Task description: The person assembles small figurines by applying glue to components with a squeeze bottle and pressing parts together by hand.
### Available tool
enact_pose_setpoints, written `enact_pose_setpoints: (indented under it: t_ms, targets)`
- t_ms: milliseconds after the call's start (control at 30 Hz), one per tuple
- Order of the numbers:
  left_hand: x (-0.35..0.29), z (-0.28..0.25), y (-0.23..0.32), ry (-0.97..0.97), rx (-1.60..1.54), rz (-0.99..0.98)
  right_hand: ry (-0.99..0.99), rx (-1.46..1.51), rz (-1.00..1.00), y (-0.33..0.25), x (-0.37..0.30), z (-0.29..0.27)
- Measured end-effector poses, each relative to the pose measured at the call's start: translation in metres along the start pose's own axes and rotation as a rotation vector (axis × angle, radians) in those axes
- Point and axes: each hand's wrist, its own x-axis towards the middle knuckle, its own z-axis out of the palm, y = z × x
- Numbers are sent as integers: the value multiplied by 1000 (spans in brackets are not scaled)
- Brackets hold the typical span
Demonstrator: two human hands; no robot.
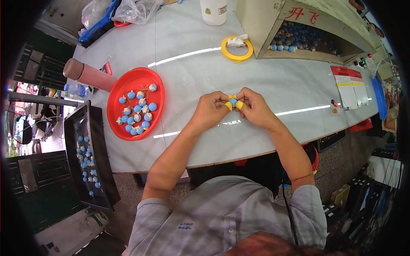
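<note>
Over the middle of the pale table [192,81], my left hand [210,109] and my right hand [255,107] meet fingertip to fingertip. Between them is a small blue ball-shaped piece [233,101], pinched from both sides and partly hidden by the fingers. Yellow wrappings, which look like tape, cover the tips of my thumbs and forefingers. To the left of my hands lies a round red tray [147,74] holding several small blue-and-cream balls [137,117] of similar size.
A black tray [105,158] with more balls stands past the table's left edge. Beside the red tray lies a pink bottle [95,77]. At the back are a yellow tape roll [237,58], a white tub [213,17] and a cabinet [252,21] filled with blue pieces.
</note>
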Motion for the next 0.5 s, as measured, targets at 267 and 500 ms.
enact_pose_setpoints:
  t_ms: [267,500]
  targets:
    - [0,2,2,8,-17,-13,-4,-19,0,-1,1,-1]
    - [1,0,1,5,17,-13,-11,-4,21,-6,0,-1]
